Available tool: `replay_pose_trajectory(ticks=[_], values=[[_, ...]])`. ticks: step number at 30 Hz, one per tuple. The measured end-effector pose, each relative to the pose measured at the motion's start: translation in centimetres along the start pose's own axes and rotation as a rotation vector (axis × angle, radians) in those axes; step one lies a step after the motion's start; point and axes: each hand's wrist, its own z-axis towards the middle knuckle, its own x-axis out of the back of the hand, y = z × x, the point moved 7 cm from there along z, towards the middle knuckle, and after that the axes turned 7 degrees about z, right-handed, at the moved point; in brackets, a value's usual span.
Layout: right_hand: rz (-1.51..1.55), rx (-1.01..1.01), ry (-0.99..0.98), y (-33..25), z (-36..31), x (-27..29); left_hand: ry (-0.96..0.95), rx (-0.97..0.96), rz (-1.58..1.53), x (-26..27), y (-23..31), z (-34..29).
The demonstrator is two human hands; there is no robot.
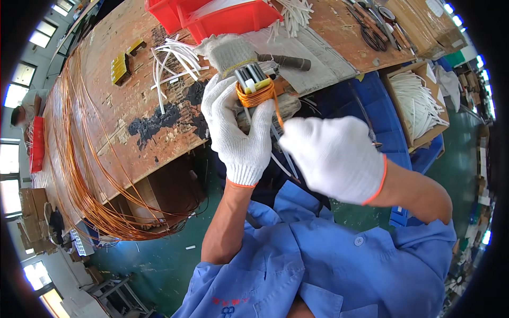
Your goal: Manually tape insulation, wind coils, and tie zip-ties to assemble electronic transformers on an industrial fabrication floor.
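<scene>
In my white-gloved left hand (pixel 237 135) is a copper wire coil (pixel 255 96), wound around a bundle of grey rods (pixel 248 73) with a small yellow piece beside them. The fingers and thumb wrap the coil from below, at the bench's front edge. From the coil's right side a copper wire strand (pixel 278 112) runs down to my right hand (pixel 336 156). That hand, gloved too and a little blurred, is closed in a fist on the strand. White sleeving and wire ends hang below the coil. Just beyond it lies a greyish cloth-covered block (pixel 225 52).
A large loop of copper wire (pixel 79 169) hangs over the bench's left end. White tubes (pixel 172 63), yellow blocks (pixel 120 69) and red bins (pixel 228 21) lie on the worn bench (pixel 148 114). Scissors (pixel 374 38) are far right; a carton of white tubes (pixel 416 103) stands right.
</scene>
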Motion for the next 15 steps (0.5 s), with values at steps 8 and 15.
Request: replay_pose_trajectory(ticks=[8,15], values=[[-0.433,0.262,-0.013,-6.5,6.0,0.9,0.05,0.041,0.041,-0.5,-0.8,-0.7],[-0.113,0.22,-0.623,-0.8,19.7,-0.2,0.027,0.263,0.074,0.3,-1.7,-1.0]])
